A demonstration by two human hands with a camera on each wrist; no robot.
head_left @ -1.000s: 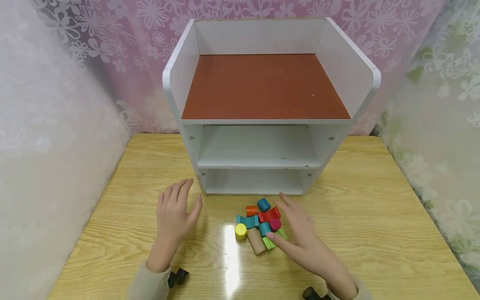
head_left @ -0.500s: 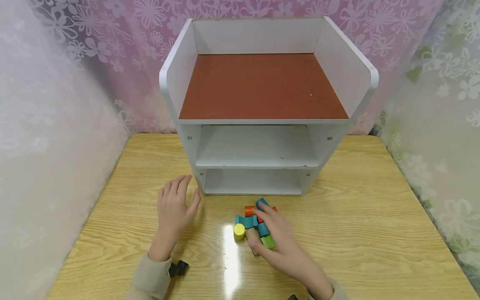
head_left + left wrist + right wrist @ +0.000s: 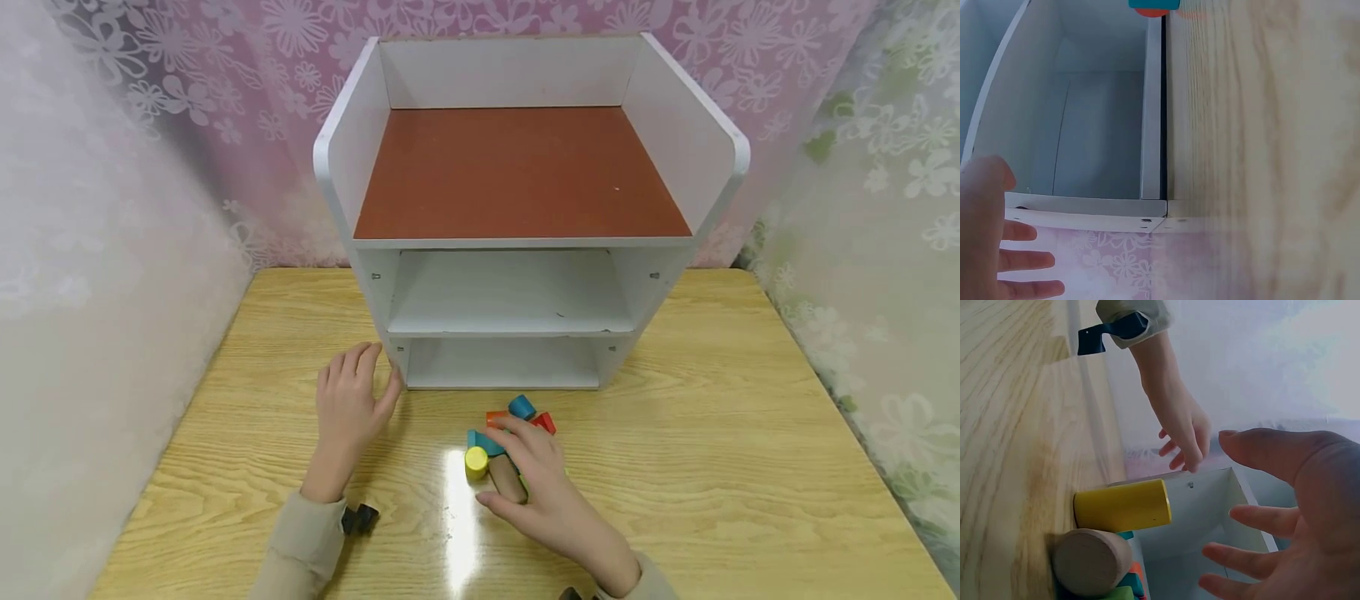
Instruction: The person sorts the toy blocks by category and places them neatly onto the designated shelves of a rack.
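My right hand (image 3: 543,487) hovers over a small cluster of coloured wooden blocks, its fingers spread and holding nothing. Under and around it are a tan cylinder (image 3: 506,478), an upright yellow cylinder (image 3: 476,464), a teal notched block (image 3: 483,442), an orange block (image 3: 495,418), a blue cylinder (image 3: 522,407) and a red block (image 3: 546,422). The hand hides much of the pile's right side. In the right wrist view, its thumb and fingers stand apart from the yellow and tan cylinders. My left hand (image 3: 349,408) is relaxed and holds nothing, beside the shelf's front left corner.
A white shelf unit (image 3: 510,243) with a brown top board (image 3: 517,175) stands behind the blocks, with two compartments facing me. The wooden table (image 3: 712,433) spreads to both sides. Flowered curtains (image 3: 247,125) hang at the back and sides.
My right hand has moved left from the pile's right edge to over its middle, covering more blocks. The left hand has edged slightly toward the shelf. The view has shifted a little.
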